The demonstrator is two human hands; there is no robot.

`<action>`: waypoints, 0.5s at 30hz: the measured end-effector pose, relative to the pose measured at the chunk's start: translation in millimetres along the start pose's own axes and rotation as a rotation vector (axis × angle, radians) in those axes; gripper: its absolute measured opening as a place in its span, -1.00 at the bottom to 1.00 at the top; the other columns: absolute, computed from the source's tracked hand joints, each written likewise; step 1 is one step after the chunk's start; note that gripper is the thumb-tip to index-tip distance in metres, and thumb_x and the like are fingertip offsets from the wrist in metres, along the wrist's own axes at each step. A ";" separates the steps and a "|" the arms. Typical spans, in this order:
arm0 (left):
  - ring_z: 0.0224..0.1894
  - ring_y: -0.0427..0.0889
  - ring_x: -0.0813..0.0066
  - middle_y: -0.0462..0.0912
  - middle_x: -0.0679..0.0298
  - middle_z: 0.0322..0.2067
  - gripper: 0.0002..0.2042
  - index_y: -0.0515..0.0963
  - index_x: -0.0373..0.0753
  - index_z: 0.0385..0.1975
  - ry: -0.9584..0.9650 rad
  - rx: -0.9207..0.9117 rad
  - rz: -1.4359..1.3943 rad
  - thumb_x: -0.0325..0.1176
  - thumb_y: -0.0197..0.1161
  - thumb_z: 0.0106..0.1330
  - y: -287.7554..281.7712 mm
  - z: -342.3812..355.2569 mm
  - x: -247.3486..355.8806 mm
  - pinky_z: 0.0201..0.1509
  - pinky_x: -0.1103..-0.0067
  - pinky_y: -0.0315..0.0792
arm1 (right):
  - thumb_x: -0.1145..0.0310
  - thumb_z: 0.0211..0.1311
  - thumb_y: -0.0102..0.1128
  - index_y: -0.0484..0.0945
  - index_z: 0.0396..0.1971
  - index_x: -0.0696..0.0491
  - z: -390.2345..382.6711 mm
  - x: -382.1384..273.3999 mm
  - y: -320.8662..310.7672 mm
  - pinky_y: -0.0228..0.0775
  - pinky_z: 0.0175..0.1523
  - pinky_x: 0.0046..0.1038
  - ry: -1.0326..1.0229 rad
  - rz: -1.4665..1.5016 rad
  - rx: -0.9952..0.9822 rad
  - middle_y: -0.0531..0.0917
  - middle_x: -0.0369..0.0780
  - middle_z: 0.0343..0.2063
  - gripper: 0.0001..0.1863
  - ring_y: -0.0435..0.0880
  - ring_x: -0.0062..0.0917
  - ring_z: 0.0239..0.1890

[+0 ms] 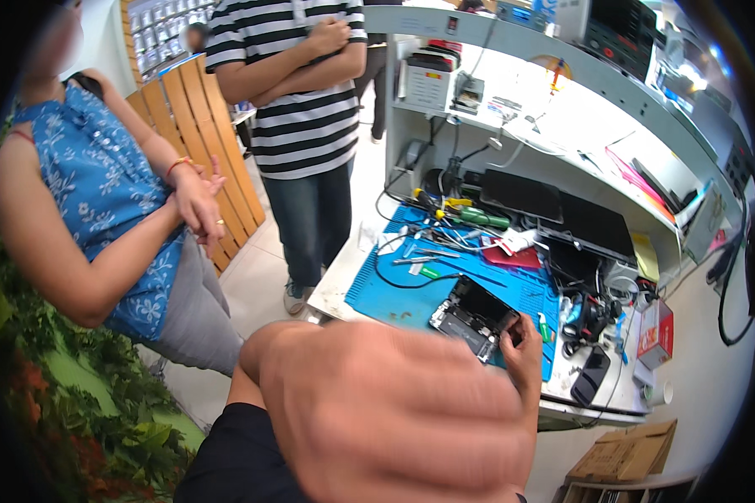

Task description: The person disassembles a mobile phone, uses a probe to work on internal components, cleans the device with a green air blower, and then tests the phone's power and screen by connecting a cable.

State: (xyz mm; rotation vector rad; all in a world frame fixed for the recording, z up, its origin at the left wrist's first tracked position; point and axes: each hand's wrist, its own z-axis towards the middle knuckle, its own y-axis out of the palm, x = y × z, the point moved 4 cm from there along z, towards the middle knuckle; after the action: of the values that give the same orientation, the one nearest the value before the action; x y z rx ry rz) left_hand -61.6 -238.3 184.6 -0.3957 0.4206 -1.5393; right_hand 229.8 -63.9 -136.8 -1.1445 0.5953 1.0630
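Okay, so your right hand [524, 352] has the opened phone [468, 330] pinched at its right-hand corner, a bit right of centre in the frame. Your left hand [403, 411] is a big blurry curl across the lower middle, right up by the camera; I can't tell if there's anything in it. Can't tell either if the phone is flat on the blue mat [390, 300] or tipped up a little.

For working on it like that, I'd hold it by the outer edge only, fingertips off the exposed insides, and rest it flat so nothing gets tugged. I'd also get that left hand out of your line of sight, and watch the black cable [394, 281] looping just beside the phone.

Mat's pretty busy: thin metal tools [428, 255] above the phone, a green-handled screwdriver [483, 218] farther up, and a dark phone [591, 375] on the white bench [337, 289] at lower right. Small stuff could easily get lost in there imo.

Roomwise, two people stand upper left, one in a blue floral top [113, 210], one in a striped shirt [302, 126], with leafy greenery [126, 427] at lower left and a cardboard box [621, 453] at lower right.
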 end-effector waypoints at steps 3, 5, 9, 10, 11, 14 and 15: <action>-0.34 0.76 0.42 0.79 0.31 -0.28 -0.75 0.75 -0.22 -0.23 0.249 0.289 0.283 -0.57 0.58 0.09 11.9 11.2 16.2 -0.33 0.51 0.67 | 0.63 0.31 0.28 0.62 0.13 0.20 0.0 4.3 2.8 0.37 -0.27 -0.58 -0.041 0.025 0.006 0.70 -0.32 -0.39 -0.62 0.58 -0.70 -0.39; -0.28 0.79 0.39 0.80 0.31 -0.24 -0.72 0.73 -0.16 -0.12 0.311 0.408 0.358 -0.54 0.55 0.18 8.2 3.3 30.9 -0.27 0.47 0.70 | 0.64 0.31 0.27 0.61 0.10 0.22 5.4 -8.1 8.6 0.38 -0.26 -0.56 -0.081 0.025 -0.004 0.70 -0.31 -0.37 -0.64 0.58 -0.69 -0.38; -0.35 0.77 0.34 0.66 0.28 -0.31 -0.67 0.41 -0.23 -0.16 0.233 0.674 0.177 -0.69 0.47 0.30 -2.5 -12.7 39.5 -0.27 0.37 0.76 | 0.64 0.31 0.28 0.60 0.07 0.21 0.4 1.3 6.0 0.40 -0.26 -0.52 -0.050 0.024 0.005 0.68 -0.27 -0.39 -0.67 0.59 -0.64 -0.41; -0.36 0.77 0.33 0.63 0.27 -0.33 -0.63 0.36 -0.24 -0.18 0.225 0.664 0.142 -0.73 0.47 0.30 -11.5 -16.6 42.4 -0.28 0.35 0.77 | 0.64 0.32 0.27 0.59 0.05 0.20 0.9 -1.3 7.3 0.38 -0.24 -0.52 -0.029 0.010 0.001 0.65 -0.30 -0.39 -0.69 0.57 -0.66 -0.39; -0.37 0.76 0.32 0.60 0.27 -0.35 -0.59 0.30 -0.26 -0.19 0.211 0.661 0.091 -0.76 0.47 0.30 -18.1 -20.7 44.2 -0.29 0.33 0.78 | 0.64 0.32 0.25 0.58 0.03 0.19 -0.8 -0.5 5.3 0.37 -0.23 -0.53 -0.006 -0.005 -0.002 0.61 -0.33 -0.39 -0.71 0.55 -0.67 -0.37; -0.39 0.67 0.36 0.56 0.28 -0.35 -0.60 0.31 -0.23 -0.16 0.171 0.536 0.077 -0.75 0.42 0.25 -34.2 -25.9 42.7 -0.31 0.39 0.67 | 0.65 0.33 0.25 0.57 0.02 0.18 -4.9 5.5 -2.7 0.36 -0.19 -0.53 0.016 -0.063 -0.033 0.59 -0.34 -0.35 -0.72 0.54 -0.68 -0.33; -0.39 0.64 0.38 0.55 0.29 -0.35 -0.60 0.32 -0.22 -0.15 0.130 0.467 0.117 -0.75 0.40 0.24 -35.8 -30.2 40.6 -0.32 0.41 0.63 | 0.67 0.32 0.24 0.57 0.05 0.21 -5.9 7.6 -3.1 0.40 -0.16 -0.52 -0.024 -0.009 -0.019 0.61 -0.29 -0.36 -0.69 0.57 -0.63 -0.32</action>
State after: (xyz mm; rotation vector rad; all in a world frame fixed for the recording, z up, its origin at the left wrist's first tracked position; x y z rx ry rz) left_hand -108.1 -278.3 175.6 0.0913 0.1698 -1.4987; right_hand 236.6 -66.7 -143.8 -1.1486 0.5620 1.0752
